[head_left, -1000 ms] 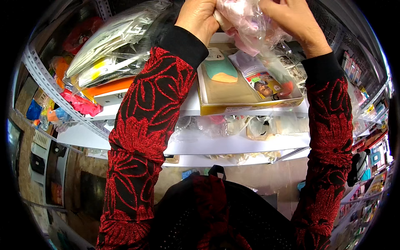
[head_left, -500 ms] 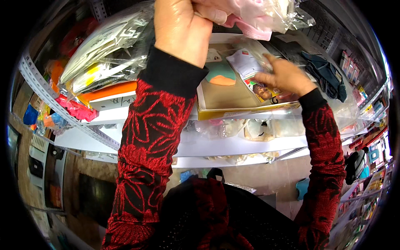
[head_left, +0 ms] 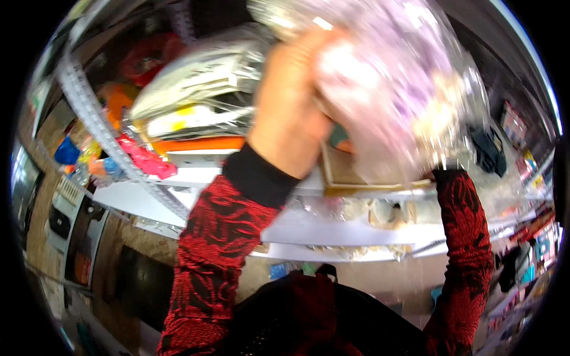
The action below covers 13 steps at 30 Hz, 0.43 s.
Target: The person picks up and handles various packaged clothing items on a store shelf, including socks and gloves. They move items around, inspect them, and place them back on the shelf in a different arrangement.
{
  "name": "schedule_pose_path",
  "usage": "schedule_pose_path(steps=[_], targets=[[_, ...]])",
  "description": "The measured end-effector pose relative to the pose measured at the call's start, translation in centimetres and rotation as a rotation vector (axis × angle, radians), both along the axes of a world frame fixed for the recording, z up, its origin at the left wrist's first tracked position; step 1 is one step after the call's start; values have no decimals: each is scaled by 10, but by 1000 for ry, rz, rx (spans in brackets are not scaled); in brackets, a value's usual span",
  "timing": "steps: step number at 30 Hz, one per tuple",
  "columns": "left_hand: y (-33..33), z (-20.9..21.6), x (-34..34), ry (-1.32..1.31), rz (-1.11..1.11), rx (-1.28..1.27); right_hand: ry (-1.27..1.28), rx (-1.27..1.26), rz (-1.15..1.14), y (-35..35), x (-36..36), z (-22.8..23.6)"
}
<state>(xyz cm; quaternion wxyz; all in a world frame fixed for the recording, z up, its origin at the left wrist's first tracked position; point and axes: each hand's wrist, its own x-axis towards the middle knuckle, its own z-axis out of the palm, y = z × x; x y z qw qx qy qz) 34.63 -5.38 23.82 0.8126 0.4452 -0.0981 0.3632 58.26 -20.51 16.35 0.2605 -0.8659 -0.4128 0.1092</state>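
Note:
My left hand (head_left: pixel 294 110) is closed on a clear plastic bag of pink, lilac and cream cloth (head_left: pixel 389 83), raised in front of the upper shelf. Motion smears both hand and bag, so the exact grip is unclear. Behind the bag, a shallow open carton with a yellowish edge (head_left: pixel 350 188) lies on the shelf, mostly covered from sight. My right sleeve (head_left: pixel 460 219) reaches up to the carton's right end. Beyond its black cuff, the right hand is hidden by the bag, and its fingers do not show.
Left of the carton, plastic-wrapped packets (head_left: pixel 196 83) are stacked over an orange-topped box (head_left: pixel 202 145). A perforated metal post (head_left: pixel 110 130) rises beside a bright pink bundle (head_left: pixel 145 157). Dark folded cloth (head_left: pixel 488 151) lies at the right. Lower white shelves (head_left: pixel 332 234) hold more bagged goods.
My left hand has brought the bag down and to the right, over the carton. The right hand, seen earlier on packets in the carton, is now behind the bag. The view has shifted.

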Motion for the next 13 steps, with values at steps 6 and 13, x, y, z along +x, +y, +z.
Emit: schedule_pose_path(steps=[6,13], targets=[[-23,1,-16,-189,-62,41,170,424,-51,-12,32,-3],[23,-32,-44,-199,332,769,112,579,-77,-15,60,-12]])
